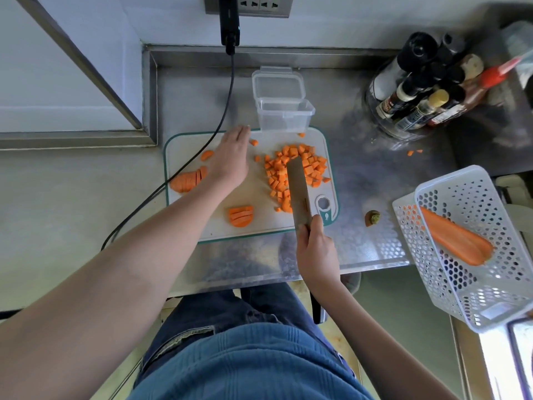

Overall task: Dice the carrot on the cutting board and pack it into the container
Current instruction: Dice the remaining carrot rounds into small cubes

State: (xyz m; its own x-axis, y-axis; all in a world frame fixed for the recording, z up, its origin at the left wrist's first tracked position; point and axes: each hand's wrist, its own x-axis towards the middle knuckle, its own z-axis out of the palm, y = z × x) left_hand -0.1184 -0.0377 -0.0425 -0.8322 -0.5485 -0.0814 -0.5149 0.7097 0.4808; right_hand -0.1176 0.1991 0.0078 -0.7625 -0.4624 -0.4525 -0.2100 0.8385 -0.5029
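Observation:
A white cutting board (259, 194) with a teal rim lies on the steel counter. A heap of diced carrot (297, 168) covers its right side. Sliced carrot pieces (189, 180) lie at the left edge, and a small stack of carrot strips (240, 216) sits near the front. My left hand (230, 157) stretches flat over the board's far left, fingers straight, holding nothing. My right hand (313, 243) grips the handle of a knife (298, 189), whose blade rests against the dice. The clear plastic container (284, 115) stands open behind the board, its lid (277, 85) behind it.
A white perforated basket (473, 246) at the right holds a carrot half (455, 239). A carrot stub (372, 218) lies on the counter beside it. Bottles in a round rack (418, 93) stand at the back right. A black cable (202, 148) crosses the board's left corner.

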